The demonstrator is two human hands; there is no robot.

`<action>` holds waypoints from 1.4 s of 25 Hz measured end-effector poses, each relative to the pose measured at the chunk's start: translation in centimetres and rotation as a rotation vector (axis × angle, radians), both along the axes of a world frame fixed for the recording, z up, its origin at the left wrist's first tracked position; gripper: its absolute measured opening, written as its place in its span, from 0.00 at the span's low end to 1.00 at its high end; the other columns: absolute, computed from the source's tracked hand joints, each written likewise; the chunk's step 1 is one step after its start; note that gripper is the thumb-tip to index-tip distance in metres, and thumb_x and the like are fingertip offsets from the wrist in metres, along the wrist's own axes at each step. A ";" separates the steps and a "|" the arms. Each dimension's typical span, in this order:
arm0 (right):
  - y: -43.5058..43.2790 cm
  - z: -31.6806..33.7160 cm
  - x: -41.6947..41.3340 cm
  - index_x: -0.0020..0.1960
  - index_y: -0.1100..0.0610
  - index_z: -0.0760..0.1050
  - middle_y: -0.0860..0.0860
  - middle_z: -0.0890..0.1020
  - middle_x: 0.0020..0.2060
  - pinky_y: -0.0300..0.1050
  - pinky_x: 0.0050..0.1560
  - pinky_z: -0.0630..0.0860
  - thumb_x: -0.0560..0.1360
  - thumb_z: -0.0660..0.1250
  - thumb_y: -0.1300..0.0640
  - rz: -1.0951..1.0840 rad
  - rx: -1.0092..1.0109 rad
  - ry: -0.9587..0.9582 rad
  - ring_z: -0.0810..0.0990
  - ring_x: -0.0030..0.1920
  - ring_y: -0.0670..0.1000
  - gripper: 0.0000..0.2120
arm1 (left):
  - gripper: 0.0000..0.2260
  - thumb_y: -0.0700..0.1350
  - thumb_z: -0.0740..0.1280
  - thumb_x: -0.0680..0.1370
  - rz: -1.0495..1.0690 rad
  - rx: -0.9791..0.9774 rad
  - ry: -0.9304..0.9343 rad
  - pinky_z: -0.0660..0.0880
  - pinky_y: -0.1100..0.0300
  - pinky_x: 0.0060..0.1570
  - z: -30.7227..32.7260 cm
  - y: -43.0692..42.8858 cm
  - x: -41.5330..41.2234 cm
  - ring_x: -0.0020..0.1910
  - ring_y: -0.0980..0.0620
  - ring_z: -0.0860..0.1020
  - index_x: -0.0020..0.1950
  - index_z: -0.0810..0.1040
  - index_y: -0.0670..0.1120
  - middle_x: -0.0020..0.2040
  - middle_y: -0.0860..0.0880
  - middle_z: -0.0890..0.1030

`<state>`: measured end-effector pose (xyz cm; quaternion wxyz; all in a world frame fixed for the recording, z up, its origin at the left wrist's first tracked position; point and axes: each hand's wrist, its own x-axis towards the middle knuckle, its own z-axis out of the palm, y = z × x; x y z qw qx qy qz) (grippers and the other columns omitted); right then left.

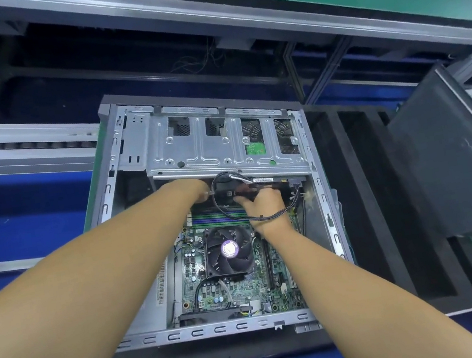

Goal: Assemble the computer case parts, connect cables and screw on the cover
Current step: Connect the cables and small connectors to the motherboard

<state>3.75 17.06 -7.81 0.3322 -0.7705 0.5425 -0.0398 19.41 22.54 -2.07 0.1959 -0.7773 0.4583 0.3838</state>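
The fan (219, 262) is black, its round label (229, 248) purple and white. The board (246, 293) around the fan is green. Above the fan are blue-and-black striped slots (219, 218), a black cable (221, 209) and a green sticker (254, 148). The case (221, 329) is silver-grey. Right of the fan, the foam (365, 204) is black.

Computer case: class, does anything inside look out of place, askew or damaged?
Nothing looks damaged. The one untidy thing is a black cable, held by the right hand, looping loose above the memory slots and draping across that wrist. The side panel is off, leaning to the right of the computer case.
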 end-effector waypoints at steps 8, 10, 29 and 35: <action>0.2 -0.4 0.2 0.38 0.67 0.80 0.58 0.81 0.31 0.46 0.34 0.73 0.78 0.72 0.49 -0.035 0.033 -0.086 0.80 0.32 0.55 0.21 | 0.03 0.44 0.57 0.83 -0.029 0.022 -0.023 0.63 0.60 0.51 -1.1 -0.9 0.2 0.50 0.49 0.66 0.55 0.68 0.47 0.42 0.49 0.69; 0.1 -0.4 0.3 0.29 0.60 0.71 0.52 0.73 0.23 0.43 0.30 0.66 0.79 0.71 0.49 -0.021 0.022 -0.050 0.72 0.25 0.48 0.24 | 0.09 0.44 0.55 0.84 0.002 0.067 0.009 0.67 0.56 0.55 -0.9 -0.8 0.4 0.52 0.47 0.69 0.61 0.70 0.47 0.52 0.44 0.75; -0.4 -0.6 1.8 0.81 0.53 0.59 0.62 0.80 0.51 0.49 0.45 0.72 0.88 0.51 0.51 0.327 -0.147 0.309 0.81 0.54 0.61 0.23 | 0.14 0.39 0.52 0.85 0.038 -0.041 0.107 0.60 0.62 0.48 -1.3 -0.9 0.8 0.31 0.52 0.57 0.42 0.72 0.41 0.35 0.48 0.60; -0.7 -0.1 1.6 0.51 0.70 0.79 0.63 0.80 0.44 0.46 0.41 0.64 0.84 0.60 0.45 0.136 0.049 0.192 0.80 0.50 0.60 0.27 | 0.12 0.40 0.53 0.85 0.069 0.006 0.162 0.71 0.58 0.51 -2.5 -1.0 1.2 0.49 0.46 0.75 0.59 0.73 0.37 0.55 0.44 0.74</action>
